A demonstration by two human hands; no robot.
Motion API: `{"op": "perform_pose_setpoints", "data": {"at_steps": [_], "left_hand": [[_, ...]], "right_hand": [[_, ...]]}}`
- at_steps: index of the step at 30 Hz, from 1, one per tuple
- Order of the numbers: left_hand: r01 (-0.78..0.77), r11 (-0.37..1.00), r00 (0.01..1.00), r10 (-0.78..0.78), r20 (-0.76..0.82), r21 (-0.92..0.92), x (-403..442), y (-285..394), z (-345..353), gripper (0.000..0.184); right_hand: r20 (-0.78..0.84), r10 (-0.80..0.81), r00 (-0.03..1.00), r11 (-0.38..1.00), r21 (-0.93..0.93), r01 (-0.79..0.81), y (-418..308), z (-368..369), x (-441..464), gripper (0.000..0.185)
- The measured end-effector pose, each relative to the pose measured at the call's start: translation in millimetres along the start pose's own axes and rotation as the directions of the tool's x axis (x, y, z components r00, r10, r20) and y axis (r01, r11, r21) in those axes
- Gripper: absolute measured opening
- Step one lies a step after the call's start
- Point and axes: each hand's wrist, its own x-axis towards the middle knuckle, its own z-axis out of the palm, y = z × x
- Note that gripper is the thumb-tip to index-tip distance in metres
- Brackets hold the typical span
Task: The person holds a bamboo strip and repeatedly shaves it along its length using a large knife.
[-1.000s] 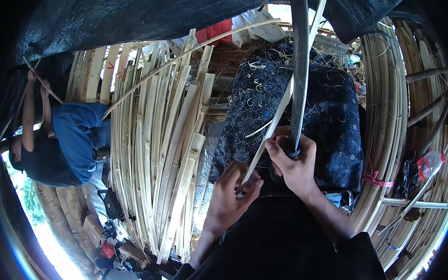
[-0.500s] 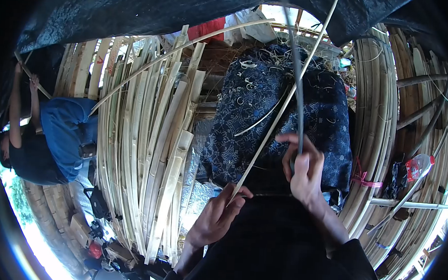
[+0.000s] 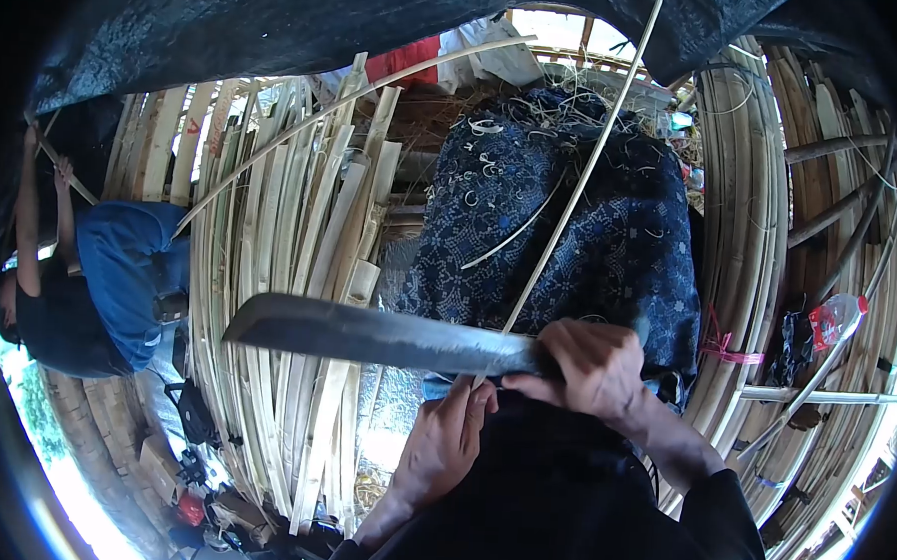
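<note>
My right hand (image 3: 596, 375) is closed round the handle of a large knife (image 3: 386, 339), whose broad blade points left across the view. The blade lies over a long thin bamboo strip (image 3: 585, 171) near its lower end. Just below the blade, my left hand (image 3: 447, 435) pinches the strip's lower end between thumb and fingers. From there the strip slants up and right past a dark blue patterned cloth (image 3: 610, 257) over my lap. Thin curled shavings lie on the cloth.
At the left, a person (image 3: 88, 284) in dark clothing holds a strip. Split bamboo (image 3: 270, 242) stands in a row beside them. Bamboo poles (image 3: 738, 193) with a pink tie (image 3: 734, 351) and a plastic bottle (image 3: 837, 322) are at the right. Dark sheeting (image 3: 279, 32) hangs above.
The knife has swung from pointing upward to pointing left, across the strip. My right hand has turned over and closed round its handle. My left hand still pinches the strip's lower end.
</note>
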Motion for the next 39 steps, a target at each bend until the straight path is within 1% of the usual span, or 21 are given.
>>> {"op": "perform_pose_setpoints", "data": {"at_steps": [1, 4, 7, 8, 9, 10, 12, 17, 20, 21, 22, 26, 28, 29, 30, 31, 32, 34, 36, 38, 39], "left_hand": [[-0.004, 1.0, 1.0, 0.004, -0.001, -0.001, 0.2, -0.7, 0.0, 0.016], [-0.06, 0.998, 0.997, 0.061, -0.046, 0.015, -0.5, -2.7, 1.8, 0.013], [-0.107, 0.993, 0.993, 0.109, -0.039, 0.044, 6.4, -7.1, 5.1, 0.012], [-0.227, 0.952, 0.962, 0.252, -0.108, 0.206, 6.6, -13.9, 6.8, 0.013], [-0.323, 0.872, 0.904, 0.399, -0.151, 0.367, 7.4, -17.7, 7.7, 0.014], [-0.328, 0.871, 0.904, 0.402, -0.147, 0.366, 5.4, -18.3, 7.9, 0.014], [-0.097, 0.993, 0.991, 0.103, -0.08, 0.072, 4.4, 1.1, 2.4, 0.013], [-0.144, 0.988, 0.982, 0.15, -0.114, 0.059, 6.7, 2.3, 5.0, 0.01], [-0.138, 0.987, 0.986, 0.146, -0.086, 0.086, 4.5, 3.3, 1.2, 0.01], [-0.078, 0.992, 0.995, 0.083, -0.05, 0.102, 4.6, 5.3, -1.5, 0.009], [-0.019, 0.993, 1.0, 0.021, -0.017, 0.119, 4.2, 6.7, -2.8, 0.011], [-0.07, 0.989, 0.997, 0.071, -0.003, 0.132, 9.8, 2.5, -0.6, 0.012], [-0.286, 0.938, 0.944, 0.31, -0.109, 0.195, 9.8, -6.7, 3.4, 0.011], [-0.157, 0.983, 0.977, 0.168, -0.134, 0.091, 7.7, 2.5, 3.8, 0.011], [-0.156, 0.984, 0.977, 0.166, -0.131, 0.09, 6.4, 4.9, 2.4, 0.011], [-0.106, 0.989, 0.988, 0.117, -0.103, 0.102, 5.7, 6.3, 0.4, 0.009], [-0.058, 0.992, 0.995, 0.067, -0.077, 0.115, 5.1, 7.1, -0.7, 0.008], [-0.083, 0.988, 0.991, 0.095, -0.09, 0.129, 8.1, 4.9, 0.1, 0.008], [-0.115, 0.981, 0.989, 0.128, -0.075, 0.159, 11.5, -0.6, 0.2, 0.009], [-0.261, 0.941, 0.947, 0.293, -0.129, 0.214, 12.4, -8.2, 2.5, 0.014], [-0.156, 0.974, 0.978, 0.175, -0.115, 0.163, 10.2, -3.0, 1.7, 0.014]], "right_hand": [[-0.038, 0.001, 0.999, 0.999, -0.051, -0.003, 5.1, -2.7, 2.4, 0.057], [-0.042, 0.113, 0.993, 0.993, -0.008, -0.114, 9.6, -3.1, -2.1, 0.057], [0.041, -0.039, 0.998, 0.999, 0.012, 0.038, -4.3, -6.2, -4.9, 0.06], [0.109, -0.037, 0.993, 0.999, -0.019, 0.04, -6.2, -4.2, -9.1, 0.06], [0.065, -0.041, 0.997, 0.999, -0.031, 0.043, -2.9, -4.5, -7.4, 0.06], [0.024, -0.047, 0.999, 0.998, -0.041, 0.047, 2.3, -5.1, -3.6, 0.06], [-0.039, 0.038, 0.999, 0.998, -0.048, -0.04, 12.9, -9.5, 4.0, 0.058], [0.022, 0.007, 1.0, 1.0, -0.013, -0.007, -0.2, -5.9, -5.1, 0.058], [-0.056, 0.006, 0.998, 0.998, -0.064, -0.009, 17.7, -10.7, 3.1, 0.058], [-0.029, 0.129, 0.991, 0.986, -0.102, -0.132, 21.1, -17.9, 6.0, 0.059], [-0.049, 0.161, 0.986, 0.982, -0.093, -0.165, 23.5, -16.1, 6.4, 0.059], [0.038, -0.014, 0.999, 1.0, 0.015, 0.013, 5.8, -8.4, -4.1, 0.059], [0.135, -0.03, 0.99, 0.997, -0.061, 0.038, 3.8, -14.3, -2.5, 0.06], [0.042, 0.0, 0.999, 0.999, -0.054, 0.002, 11.5, -13.8, 1.6, 0.06], [-0.048, 0.029, 0.998, 0.999, -0.042, -0.031, 23.7, -14.4, 8.5, 0.06], [-0.038, 0.175, 0.984, 0.982, -0.058, -0.177, 32.9, -23.5, 15.1, 0.057], [-0.039, 0.191, 0.981, 0.978, -0.08, -0.193, 34.5, -23.9, 17.0, 0.054], [-0.04, 0.137, 0.99, 0.989, -0.046, -0.138, 27.0, -18.4, 14.0, 0.054], [0.0, -0.007, 1.0, 1.0, 0.03, 0.007, 14.7, -10.4, 4.7, 0.058], [0.027, -0.076, 0.997, 0.994, -0.079, 0.078, 10.2, -10.4, -0.4, 0.06], [0.009, -0.065, 0.998, 0.995, -0.082, 0.065, 19.7, -14.1, 4.7, 0.059]]}}
